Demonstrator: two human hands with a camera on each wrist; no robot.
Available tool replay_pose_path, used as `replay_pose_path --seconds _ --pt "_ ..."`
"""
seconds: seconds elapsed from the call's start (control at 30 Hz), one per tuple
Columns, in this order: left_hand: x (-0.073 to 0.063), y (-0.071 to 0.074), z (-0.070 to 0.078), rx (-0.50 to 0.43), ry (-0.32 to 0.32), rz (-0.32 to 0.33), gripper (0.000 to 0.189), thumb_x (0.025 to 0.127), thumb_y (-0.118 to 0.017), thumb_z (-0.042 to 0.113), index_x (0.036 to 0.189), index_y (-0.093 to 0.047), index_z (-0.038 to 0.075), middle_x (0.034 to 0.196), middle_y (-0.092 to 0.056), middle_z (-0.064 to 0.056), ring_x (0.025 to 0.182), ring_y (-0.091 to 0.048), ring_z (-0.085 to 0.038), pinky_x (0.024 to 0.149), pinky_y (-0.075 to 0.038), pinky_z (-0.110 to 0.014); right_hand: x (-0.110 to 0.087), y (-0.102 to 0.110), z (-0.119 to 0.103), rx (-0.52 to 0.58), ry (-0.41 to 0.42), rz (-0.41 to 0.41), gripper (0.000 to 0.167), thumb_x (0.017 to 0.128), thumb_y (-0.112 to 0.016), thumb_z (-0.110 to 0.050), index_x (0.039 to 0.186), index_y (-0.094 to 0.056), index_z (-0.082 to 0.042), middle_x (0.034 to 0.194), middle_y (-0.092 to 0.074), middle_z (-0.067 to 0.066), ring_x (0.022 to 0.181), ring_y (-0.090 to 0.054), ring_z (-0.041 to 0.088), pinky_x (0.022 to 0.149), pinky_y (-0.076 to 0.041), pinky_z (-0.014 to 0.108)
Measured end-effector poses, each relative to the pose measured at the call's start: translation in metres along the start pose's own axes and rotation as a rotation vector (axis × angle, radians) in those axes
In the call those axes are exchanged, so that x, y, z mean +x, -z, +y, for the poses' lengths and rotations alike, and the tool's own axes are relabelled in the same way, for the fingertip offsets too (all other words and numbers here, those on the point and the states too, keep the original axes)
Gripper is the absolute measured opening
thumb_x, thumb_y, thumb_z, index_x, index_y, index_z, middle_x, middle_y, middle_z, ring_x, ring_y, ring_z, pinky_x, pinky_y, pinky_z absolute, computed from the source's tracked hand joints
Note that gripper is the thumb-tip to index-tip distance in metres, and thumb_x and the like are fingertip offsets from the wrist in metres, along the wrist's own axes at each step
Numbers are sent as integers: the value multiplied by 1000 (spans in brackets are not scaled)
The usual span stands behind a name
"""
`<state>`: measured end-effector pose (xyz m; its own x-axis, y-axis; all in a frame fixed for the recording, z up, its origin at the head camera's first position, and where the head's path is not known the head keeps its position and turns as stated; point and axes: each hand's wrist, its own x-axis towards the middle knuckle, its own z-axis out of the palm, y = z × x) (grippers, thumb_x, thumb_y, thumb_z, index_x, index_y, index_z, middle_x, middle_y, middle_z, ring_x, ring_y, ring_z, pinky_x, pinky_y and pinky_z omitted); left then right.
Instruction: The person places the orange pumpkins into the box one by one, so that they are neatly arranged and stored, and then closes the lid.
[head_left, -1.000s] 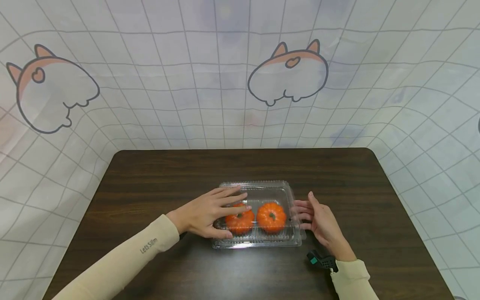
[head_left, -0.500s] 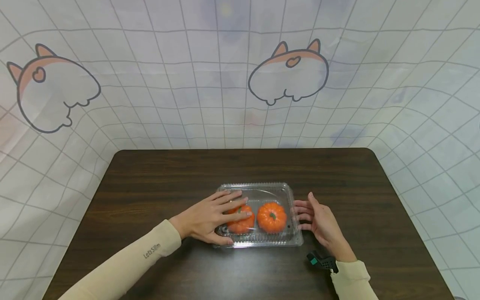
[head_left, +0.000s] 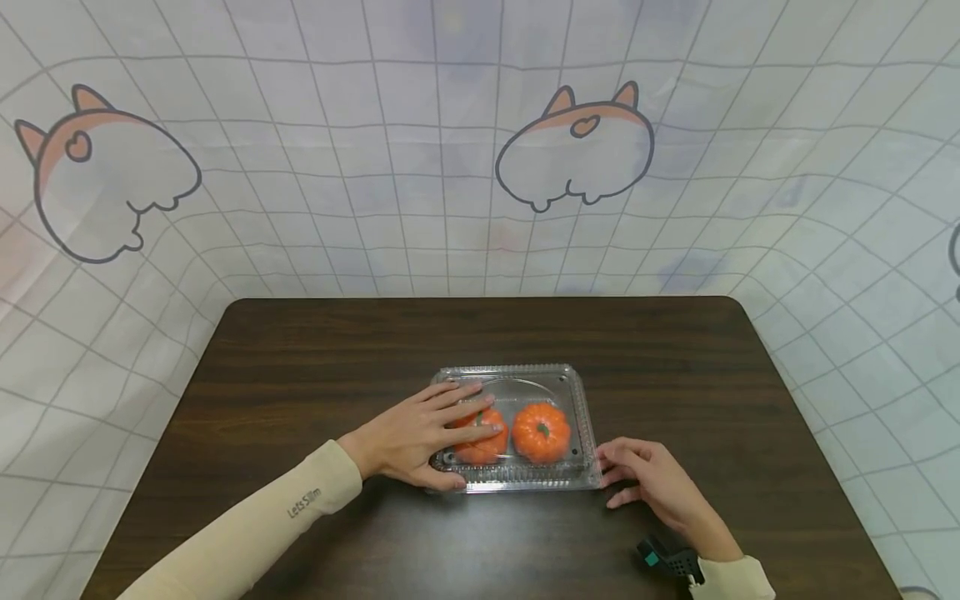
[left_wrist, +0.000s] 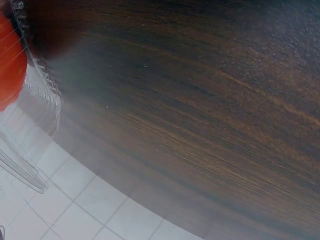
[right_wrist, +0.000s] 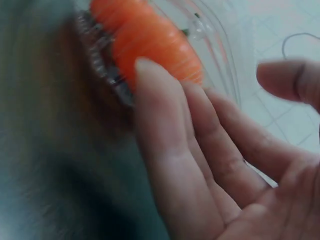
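A clear plastic clamshell box [head_left: 528, 482] lies on the dark wooden table, its lid down over two small orange pumpkins. The right pumpkin [head_left: 542, 433] shows fully through the lid; the left pumpkin [head_left: 482, 452] is partly covered by my left hand [head_left: 416, 433]. That hand rests on the lid's left side, palm down with fingers spread. At the box's front right corner is my right hand [head_left: 651, 482], fingertips right at the rim. In the right wrist view its fingers [right_wrist: 165, 120] are extended beside the box and the thumb stands apart.
The dark wooden table [head_left: 337, 333] has rounded far corners. Behind it hangs a white gridded cloth [head_left: 420, 192] with cartoon animal drawings. A black wrist camera [head_left: 667, 557] is strapped to the right wrist.
My left hand has shifted slightly right and toward me, and the lid sits lower and flatter. My right hand has moved from the box's right side toward its front right corner.
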<state>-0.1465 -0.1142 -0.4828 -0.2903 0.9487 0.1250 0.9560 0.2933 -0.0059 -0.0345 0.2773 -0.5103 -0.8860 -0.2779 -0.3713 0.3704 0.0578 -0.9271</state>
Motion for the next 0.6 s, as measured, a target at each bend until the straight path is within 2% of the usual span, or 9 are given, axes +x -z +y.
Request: replay_pose_path --seconds 0.1,0.23,0.37,0.6 --pt "0 0 0 4 0 12 76 99 -32 77 162 -34 34 172 -31 -3 160 -29 -29 128 -32 -53 -6 -1 3 -16 11 -132 29 110 -50 -27 115 -70 -6 104 -69 0 90 -74 14 70 -66 36" --pt "0 0 0 0 7 17 77 99 -27 79 162 -34 34 172 -31 -3 160 -28 -28 128 -32 -54 -8 -8 4 -4 4 -224 29 110 -51 -22 109 -68 1 98 -72 0 86 -76 14 67 -65 33" --pt "0 1 1 -17 16 6 77 99 -27 78 162 -33 34 172 -30 -2 161 -27 -28 128 -31 -54 -9 -16 7 40 1 -248 28 109 -51 -21 103 -69 0 89 -74 -2 82 -76 13 64 -64 30" --pt "0 2 3 -28 24 21 76 100 -30 77 162 -36 33 171 -33 -3 160 -29 -29 128 -31 -54 -7 -30 16 215 -24 -219 32 110 -46 -24 87 -67 -18 78 -70 -8 72 -71 7 61 -61 24"
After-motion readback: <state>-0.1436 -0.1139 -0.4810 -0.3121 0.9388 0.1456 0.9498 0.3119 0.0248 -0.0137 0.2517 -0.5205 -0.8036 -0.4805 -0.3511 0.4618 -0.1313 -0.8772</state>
